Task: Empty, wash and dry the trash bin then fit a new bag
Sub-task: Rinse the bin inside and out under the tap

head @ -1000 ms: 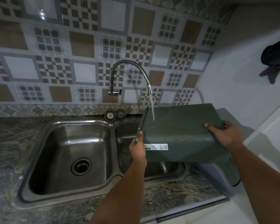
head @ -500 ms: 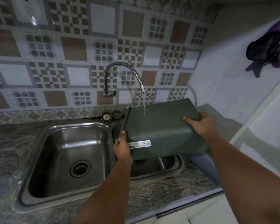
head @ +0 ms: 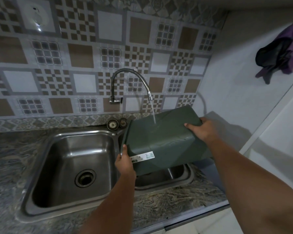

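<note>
The dark green trash bin (head: pixel 166 141) lies on its side over the right basin of the steel sink (head: pixel 176 176), its open mouth facing left. A white label is stuck near its lower rim. My left hand (head: pixel 124 162) grips the rim at the mouth, thumb on the outside. My right hand (head: pixel 200 130) holds the bin's base end at the right. Water runs from the curved flexible tap (head: pixel 130 81) onto the bin's upper side.
The left basin (head: pixel 71 166) with its drain is beside the bin. Two sink strainers (head: pixel 116 123) lie on the granite counter (head: pixel 5 157) at the tiled wall. Dark and purple cloths (head: pixel 277 54) hang on the right wall.
The bin has shifted left under the tap, so the water now lands on the middle of its side instead of near the rim. Both hands keep their hold.
</note>
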Action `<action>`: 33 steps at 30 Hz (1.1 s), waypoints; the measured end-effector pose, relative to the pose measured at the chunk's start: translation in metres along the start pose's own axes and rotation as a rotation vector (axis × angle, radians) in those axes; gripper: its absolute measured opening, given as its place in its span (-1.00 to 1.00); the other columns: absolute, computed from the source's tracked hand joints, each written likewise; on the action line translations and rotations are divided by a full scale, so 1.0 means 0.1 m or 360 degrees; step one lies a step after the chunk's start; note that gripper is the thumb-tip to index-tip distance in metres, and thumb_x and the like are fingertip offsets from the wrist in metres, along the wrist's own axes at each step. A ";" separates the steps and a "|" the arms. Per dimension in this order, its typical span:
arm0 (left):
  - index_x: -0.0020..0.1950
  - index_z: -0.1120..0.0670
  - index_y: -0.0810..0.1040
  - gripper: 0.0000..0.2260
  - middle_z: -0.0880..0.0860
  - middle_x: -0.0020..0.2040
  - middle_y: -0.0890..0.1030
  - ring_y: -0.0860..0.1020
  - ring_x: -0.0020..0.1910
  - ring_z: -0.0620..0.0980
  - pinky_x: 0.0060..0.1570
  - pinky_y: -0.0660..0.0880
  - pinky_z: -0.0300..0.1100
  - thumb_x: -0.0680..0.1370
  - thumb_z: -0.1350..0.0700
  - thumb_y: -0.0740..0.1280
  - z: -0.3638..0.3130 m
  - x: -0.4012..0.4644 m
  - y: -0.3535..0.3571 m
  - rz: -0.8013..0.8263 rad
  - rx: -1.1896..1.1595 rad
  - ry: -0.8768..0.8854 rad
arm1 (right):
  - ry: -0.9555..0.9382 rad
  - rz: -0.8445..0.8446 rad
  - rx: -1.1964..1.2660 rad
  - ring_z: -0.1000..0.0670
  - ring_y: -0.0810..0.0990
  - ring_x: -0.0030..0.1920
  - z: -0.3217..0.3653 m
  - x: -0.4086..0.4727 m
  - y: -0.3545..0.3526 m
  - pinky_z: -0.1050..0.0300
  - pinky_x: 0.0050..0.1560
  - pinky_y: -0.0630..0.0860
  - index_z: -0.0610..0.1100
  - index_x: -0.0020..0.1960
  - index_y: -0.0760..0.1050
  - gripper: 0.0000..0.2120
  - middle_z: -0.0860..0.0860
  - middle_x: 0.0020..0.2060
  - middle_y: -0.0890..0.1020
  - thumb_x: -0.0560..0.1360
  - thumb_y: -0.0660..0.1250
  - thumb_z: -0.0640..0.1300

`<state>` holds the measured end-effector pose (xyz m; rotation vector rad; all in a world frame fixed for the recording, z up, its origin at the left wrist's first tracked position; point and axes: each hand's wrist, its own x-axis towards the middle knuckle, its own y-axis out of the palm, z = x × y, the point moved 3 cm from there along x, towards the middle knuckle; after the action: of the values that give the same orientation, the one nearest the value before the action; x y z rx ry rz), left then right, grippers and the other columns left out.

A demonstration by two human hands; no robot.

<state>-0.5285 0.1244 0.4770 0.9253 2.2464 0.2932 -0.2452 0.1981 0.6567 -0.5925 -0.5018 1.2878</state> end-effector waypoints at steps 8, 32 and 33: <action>-0.07 0.09 0.67 -0.74 0.14 -0.05 0.72 0.69 -0.02 0.20 0.13 0.62 0.22 0.52 -0.11 0.48 -0.12 0.05 -0.20 -0.0092 0.0002 -0.0004 | -0.0008 0.0101 0.0073 -0.20 0.62 0.19 0.08 0.11 0.29 0.00 0.18 0.55 -0.12 0.46 0.49 -0.33 -0.13 0.30 0.62 0.46 0.54 0.16; -0.20 0.13 0.38 -0.63 0.14 -0.17 0.58 0.63 -0.10 0.20 0.05 0.62 0.08 0.56 -0.06 0.47 -0.68 0.08 0.42 -0.0368 0.0172 0.0270 | 0.0604 0.0743 0.0802 -0.12 0.66 -0.01 -0.56 0.65 0.49 -0.12 0.04 0.57 -0.01 0.21 0.56 -0.23 -0.02 -0.01 0.67 0.20 0.56 0.47; -0.21 0.12 0.36 -0.62 0.13 -0.18 0.57 0.63 -0.07 0.21 0.07 0.63 0.11 0.57 -0.06 0.46 -0.70 0.05 0.46 -0.0366 0.0161 0.0259 | 0.0549 0.0719 0.0801 -0.10 0.63 -0.06 -0.54 0.64 0.46 -0.02 -0.10 0.54 -0.01 0.21 0.54 -0.32 0.01 -0.03 0.65 0.29 0.56 0.40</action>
<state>-0.5534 0.1644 0.5460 0.7061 2.5102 0.1560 -0.2304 0.2618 0.5866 -0.4975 0.2590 1.6218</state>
